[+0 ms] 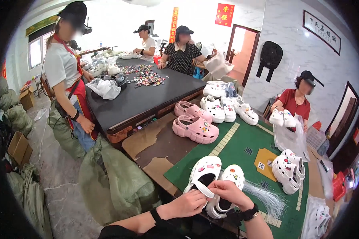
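- While you lean over the near edge of the green mat, your left hand and right hand meet at the heel of a pair of white clogs.
- Your left hand's fingers are closed in a pinch on the white heel strap of the left clog of the pair, so it is grasping, not loose.
- Your right hand curls over the same spot, its fingertips pressed together on something small at the strap; what exactly they hold is too small to tell.
- A black watch sits on your right wrist, and a black band on your left.
- The white clogs lie side by side on the mat, toes pointing away from you, with coloured charms on their tops.
- Just right of your right hand, a bundle of thin clear plastic strands fans out on the mat.
- Further up, a pair of pink clogs rests where mat meets the cardboard sheet.
- More white clogs sit in a row beyond those.
- To your right, a person in a red top holds a white pair over a clear bag.
- Across the room, a black table carries a heap of small charms, with three other people around it.
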`<state>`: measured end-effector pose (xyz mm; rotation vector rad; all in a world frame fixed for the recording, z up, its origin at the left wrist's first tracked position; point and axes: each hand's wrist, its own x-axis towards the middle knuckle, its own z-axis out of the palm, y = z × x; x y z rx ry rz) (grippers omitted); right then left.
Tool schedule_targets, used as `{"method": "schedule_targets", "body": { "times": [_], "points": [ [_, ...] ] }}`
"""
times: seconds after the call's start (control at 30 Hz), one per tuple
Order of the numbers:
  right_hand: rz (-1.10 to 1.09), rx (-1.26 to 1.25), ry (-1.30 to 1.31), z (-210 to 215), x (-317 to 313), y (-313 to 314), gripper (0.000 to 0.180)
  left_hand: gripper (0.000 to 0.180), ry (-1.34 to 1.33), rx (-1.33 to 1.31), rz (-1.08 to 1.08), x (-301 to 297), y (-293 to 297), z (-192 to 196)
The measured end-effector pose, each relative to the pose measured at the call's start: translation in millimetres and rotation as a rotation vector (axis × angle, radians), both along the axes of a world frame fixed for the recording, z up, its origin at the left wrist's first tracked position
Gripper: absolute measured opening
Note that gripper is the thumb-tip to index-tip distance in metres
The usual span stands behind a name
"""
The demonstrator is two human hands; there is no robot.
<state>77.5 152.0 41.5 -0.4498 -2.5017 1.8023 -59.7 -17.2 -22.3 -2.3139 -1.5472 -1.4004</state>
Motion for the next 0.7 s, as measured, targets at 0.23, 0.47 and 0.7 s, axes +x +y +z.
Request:
{"method": "schedule_targets", "body": {
  "times": [0.23, 0.47, 0.7],
  "points": [
    [0.005, 0.141, 0.020, 12, 0, -3, 0.025, 0.015, -0.027, 0.014, -0.074, -6, 4, 6],
    [-0.022, 0.101, 0.044, 9, 0, -6, 0.018, 0.009, -0.034, 0.000, -0.082, -6, 6, 1],
    [-0.224, 0.145, 0.218, -5, 1, -8, 0.012, 0.021, -0.021, 0.041, -0.039, -5, 2, -1]
  ]
}}
